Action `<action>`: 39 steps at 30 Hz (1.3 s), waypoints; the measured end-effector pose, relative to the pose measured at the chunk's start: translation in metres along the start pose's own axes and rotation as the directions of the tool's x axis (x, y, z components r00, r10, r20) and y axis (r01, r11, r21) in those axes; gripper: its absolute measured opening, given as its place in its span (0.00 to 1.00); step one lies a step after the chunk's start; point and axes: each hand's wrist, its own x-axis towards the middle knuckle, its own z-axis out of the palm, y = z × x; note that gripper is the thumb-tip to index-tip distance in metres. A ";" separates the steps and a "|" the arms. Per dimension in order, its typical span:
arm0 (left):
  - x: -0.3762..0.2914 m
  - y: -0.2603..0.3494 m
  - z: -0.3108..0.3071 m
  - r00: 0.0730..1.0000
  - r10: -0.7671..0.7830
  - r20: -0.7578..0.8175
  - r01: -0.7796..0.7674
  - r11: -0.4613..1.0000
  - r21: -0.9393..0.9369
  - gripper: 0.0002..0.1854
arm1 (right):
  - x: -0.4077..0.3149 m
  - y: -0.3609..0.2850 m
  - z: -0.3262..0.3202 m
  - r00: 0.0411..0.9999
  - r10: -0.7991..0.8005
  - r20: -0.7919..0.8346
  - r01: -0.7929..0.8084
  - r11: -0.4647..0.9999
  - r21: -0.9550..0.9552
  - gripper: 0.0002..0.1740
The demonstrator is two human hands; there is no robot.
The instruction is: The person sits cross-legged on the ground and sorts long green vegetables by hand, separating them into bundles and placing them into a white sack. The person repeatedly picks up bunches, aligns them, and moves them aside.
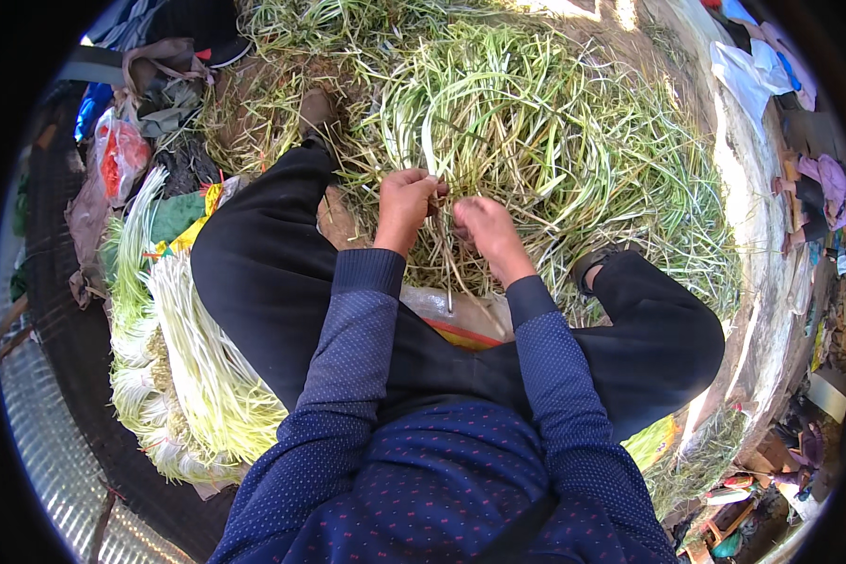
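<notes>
My left hand (403,204) pinches a pale, chive-like stalk (428,144) whose green leaves arch away over the heap. Close beside it is my right hand (492,229), its fingers curled and slightly blurred; whether anything is held in them cannot be made out. Thin dry strands (458,264) hang below the two hands. Both hands are above a large heap of loose green and withered leaves (571,162), between my bent knees. By my left leg lie long pale stalks (197,345) with yellow-green tips, and several tied bundles (134,384) beside them.
A pale sack (430,303) with a red stripe shows between my thighs. On the left are a clear plastic bag with red contents (120,155) and a dark strip of sheeting (60,261). Mixed clutter (814,211) lines the right side. A person's shoe (229,53) appears at upper left.
</notes>
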 end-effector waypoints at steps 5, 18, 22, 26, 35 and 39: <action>-0.018 0.008 0.021 0.990 -0.006 0.144 0.013 0.999 -0.044 0.08 | 0.019 -0.011 0.002 0.988 -0.138 -0.068 0.151 0.960 0.235 0.15; -0.031 0.015 0.020 0.923 0.340 -0.181 -0.259 0.895 0.363 0.06 | 0.007 -0.018 0.036 0.839 -0.462 -0.286 0.522 0.832 0.188 0.09; -0.017 0.018 -0.002 0.959 0.214 -0.187 -0.244 0.956 -0.160 0.06 | -0.010 -0.035 0.034 0.845 -0.535 -0.019 0.535 0.843 0.058 0.08; -0.010 0.032 -0.024 0.926 0.283 -0.249 -0.321 0.939 -0.125 0.06 | -0.022 -0.040 0.025 0.830 -0.534 0.161 0.556 0.812 -0.175 0.08; -0.014 0.093 -0.057 0.772 0.403 -0.492 -0.546 0.816 -0.188 0.06 | -0.028 0.060 -0.061 0.995 -0.036 -0.088 -0.054 0.545 -0.837 0.14; -0.031 0.109 -0.040 0.787 0.437 -0.436 -0.567 0.792 -0.229 0.05 | -0.024 0.127 -0.094 0.951 0.255 -0.175 -0.246 0.277 -0.929 0.21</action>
